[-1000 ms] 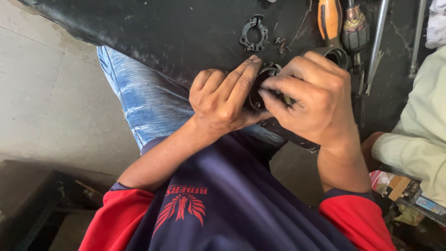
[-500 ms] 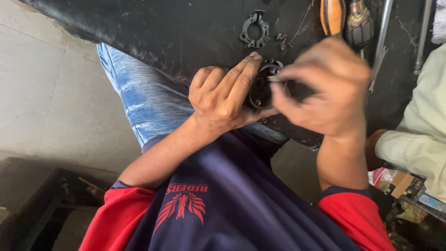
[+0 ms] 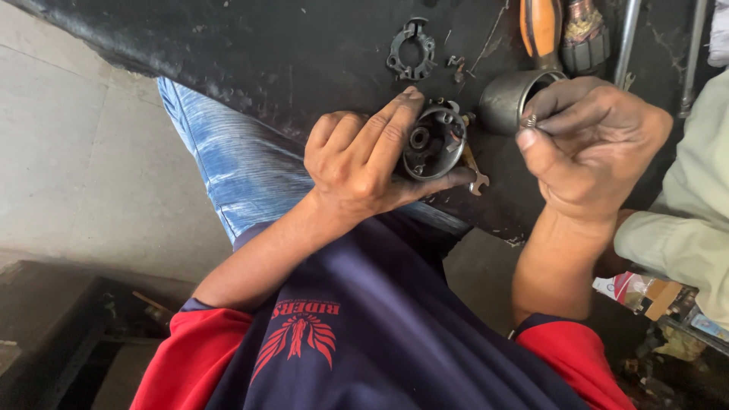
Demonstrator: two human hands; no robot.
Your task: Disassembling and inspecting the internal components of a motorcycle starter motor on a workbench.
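My left hand [image 3: 363, 161] grips a round dark metal end cap [image 3: 433, 141] with a centre hole and small fittings inside, held just above the black workbench [image 3: 266, 53]. My right hand [image 3: 588, 148] is off to the right of the cap, its thumb and forefinger pinched on a tiny metal spring-like piece [image 3: 529, 120]. A grey metal cylinder housing [image 3: 510, 97] lies on the bench between the two hands, partly hidden by my right fingers.
On the bench lie a flat black ring-shaped plate [image 3: 411, 50], an orange-handled screwdriver [image 3: 540, 29], a wound copper armature [image 3: 585, 34] and metal rods [image 3: 629, 34]. Another person's pale green sleeve [image 3: 683, 228] enters from the right. Blue jeans [image 3: 220, 163] cover my knee.
My right hand has drawn away from the end cap to the right, carrying the small metal piece. The cap's inside and the grey housing now show. My left hand kept its hold.
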